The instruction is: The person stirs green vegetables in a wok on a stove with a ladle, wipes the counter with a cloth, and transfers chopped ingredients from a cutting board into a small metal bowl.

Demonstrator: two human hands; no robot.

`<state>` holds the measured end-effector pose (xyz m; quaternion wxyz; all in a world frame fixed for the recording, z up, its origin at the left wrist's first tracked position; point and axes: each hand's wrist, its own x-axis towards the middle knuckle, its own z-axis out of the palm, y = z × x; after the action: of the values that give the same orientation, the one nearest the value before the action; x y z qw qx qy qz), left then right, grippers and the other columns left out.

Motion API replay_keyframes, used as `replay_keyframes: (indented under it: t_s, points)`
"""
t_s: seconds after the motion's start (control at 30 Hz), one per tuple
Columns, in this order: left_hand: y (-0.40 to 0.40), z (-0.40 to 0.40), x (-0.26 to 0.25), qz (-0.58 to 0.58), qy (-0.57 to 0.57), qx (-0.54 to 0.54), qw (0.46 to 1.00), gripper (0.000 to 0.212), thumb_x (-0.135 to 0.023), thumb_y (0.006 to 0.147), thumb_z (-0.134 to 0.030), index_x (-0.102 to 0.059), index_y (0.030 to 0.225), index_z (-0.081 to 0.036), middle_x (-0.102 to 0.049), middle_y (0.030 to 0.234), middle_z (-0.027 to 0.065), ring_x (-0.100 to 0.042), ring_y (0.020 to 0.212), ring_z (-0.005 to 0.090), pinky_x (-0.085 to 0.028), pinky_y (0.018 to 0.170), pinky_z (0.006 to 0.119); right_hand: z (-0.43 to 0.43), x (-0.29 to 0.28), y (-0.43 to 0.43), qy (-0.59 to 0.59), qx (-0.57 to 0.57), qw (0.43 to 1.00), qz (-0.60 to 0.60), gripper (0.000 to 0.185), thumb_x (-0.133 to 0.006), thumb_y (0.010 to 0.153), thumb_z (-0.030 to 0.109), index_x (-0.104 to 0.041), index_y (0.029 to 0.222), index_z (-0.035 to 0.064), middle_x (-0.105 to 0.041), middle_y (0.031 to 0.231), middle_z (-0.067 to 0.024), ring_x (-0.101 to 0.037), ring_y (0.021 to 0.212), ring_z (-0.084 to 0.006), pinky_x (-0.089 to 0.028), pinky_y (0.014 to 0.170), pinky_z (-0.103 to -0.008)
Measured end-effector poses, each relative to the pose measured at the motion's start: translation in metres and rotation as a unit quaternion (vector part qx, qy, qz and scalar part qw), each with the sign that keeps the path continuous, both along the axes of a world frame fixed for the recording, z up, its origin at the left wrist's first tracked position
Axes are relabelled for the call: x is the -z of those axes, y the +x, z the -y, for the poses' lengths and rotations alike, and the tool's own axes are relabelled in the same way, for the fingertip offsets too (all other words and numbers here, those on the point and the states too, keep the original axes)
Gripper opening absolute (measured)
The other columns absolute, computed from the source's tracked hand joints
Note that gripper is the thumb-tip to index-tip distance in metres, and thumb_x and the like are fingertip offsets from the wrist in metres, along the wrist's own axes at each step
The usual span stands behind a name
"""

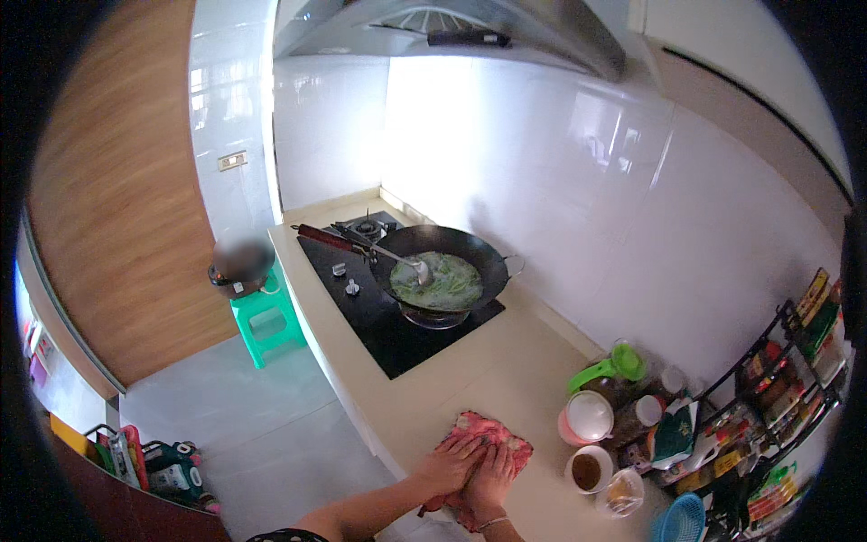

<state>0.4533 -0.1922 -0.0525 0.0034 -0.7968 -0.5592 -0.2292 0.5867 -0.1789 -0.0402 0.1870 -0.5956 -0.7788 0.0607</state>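
A red patterned cloth [518, 446] lies crumpled on the beige countertop [433, 389], near its front edge. Both palms face down on it. My left hand [448, 467] presses on the cloth's left part, fingers pointing away from me. Beside it, touching, my right hand [489, 478] bears on the cloth's middle, with a bracelet at the wrist. Some cloth bunches out below the hands. Farther off, a black wok [494, 257] rests on a burner of the black gas hob [359, 318]. Green vegetables [443, 281] sit in liquid inside it, with a metal ladle [421, 271] leaning in.
To the right stand a white cup of brown liquid [588, 472], a lidded jar [588, 417], a green-handled vessel [609, 369], a blue basket [681, 518] and a black condiment rack [738, 400]. A green stool [267, 325] holds a dark pot at the left. A range hood [555, 34] hangs above.
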Motion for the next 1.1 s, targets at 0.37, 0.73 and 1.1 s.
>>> replay_keyframes:
  t_s: [0.37, 0.73, 1.1]
  points:
    - [-0.13, -0.027, -0.008, 0.054, 0.002, 0.1, 0.993, 0.047, -0.052, 0.091, -0.023, -0.059, 0.134, -0.003, -0.052, 0.146, 0.0139, -0.044, 0.139, 0.0274, -0.028, 0.118, 0.046, 0.0, -0.022, -0.123, -0.046, 0.03, 0.998, 0.012, 0.062, -0.053, 0.092, 0.022, -0.037, 0.147, -0.0024, -0.033, 0.153, -0.024, -0.029, 0.143, -0.0409, -0.022, 0.118, -0.0516]
    - [-0.226, -0.078, -0.023, 0.014, -0.046, 0.192, 0.98, 0.053, -0.056, 0.089, -0.022, -0.054, 0.139, -0.005, -0.044, 0.152, 0.0137, -0.037, 0.143, 0.0291, -0.027, 0.12, 0.043, -0.043, -0.007, -0.204, -0.022, 0.011, 1.0, 0.011, 0.066, -0.049, 0.091, 0.021, -0.032, 0.149, -0.0061, -0.03, 0.156, -0.0245, -0.028, 0.144, -0.0403, -0.018, 0.12, -0.0486]
    - [-0.259, -0.061, -0.085, -0.083, -0.046, 0.113, 0.989, 0.048, -0.057, 0.093, -0.027, -0.054, 0.139, -0.015, -0.049, 0.147, 0.012, -0.043, 0.139, 0.0297, -0.03, 0.116, 0.051, -0.045, -0.007, -0.202, -0.034, -0.002, 0.999, -0.005, 0.065, -0.05, 0.091, 0.026, -0.038, 0.146, -0.0063, -0.029, 0.156, -0.0253, -0.024, 0.146, -0.0406, -0.019, 0.12, -0.0513]
